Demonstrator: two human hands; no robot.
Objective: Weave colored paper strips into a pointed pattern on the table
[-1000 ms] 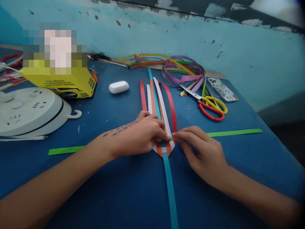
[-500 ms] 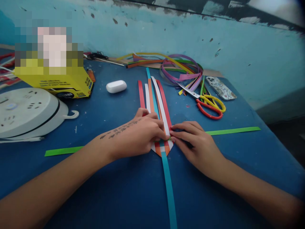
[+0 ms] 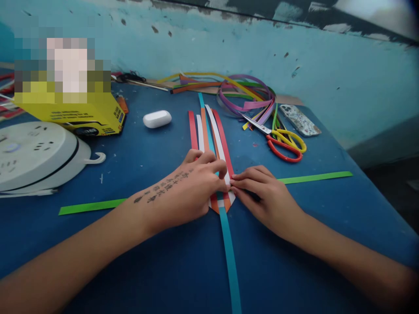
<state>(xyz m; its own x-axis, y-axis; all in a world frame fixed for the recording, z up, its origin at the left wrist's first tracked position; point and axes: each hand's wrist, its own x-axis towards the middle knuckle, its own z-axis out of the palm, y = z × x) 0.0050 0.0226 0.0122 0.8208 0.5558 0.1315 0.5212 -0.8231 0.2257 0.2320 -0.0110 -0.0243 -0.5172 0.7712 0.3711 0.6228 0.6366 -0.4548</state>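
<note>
1. Clock positions are from the pointed tip of the flat woven piece of orange, white, red and teal strips (image 3: 221, 203), sitting mid-table on the blue tabletop (image 3: 147, 270).
2. Left hand (image 3: 199, 185) is at 10 o'clock, fingers bent, thumb and index tips close together over the weave. Pinching or just pressing? Can't tell.
3. Right hand (image 3: 266, 192) is at 2 o'clock, fingertips and thumb gathered at the edge of the long flat red strip (image 3: 223, 141). Too small to tell if they're actually gripping it.
4. Flat bright-green strip ends stick out at 9 (image 3: 88, 206) and 3 o'clock (image 3: 314, 178); the long teal tail (image 3: 230, 261) runs to 6.
5. What could go wrong — if the left hand lifts early, the crossings might loosen. Tugging the red strip sideways could skew the edge.
6. A forearm dragging on the green ends could pull them crooked — the left one already lies across.
</note>
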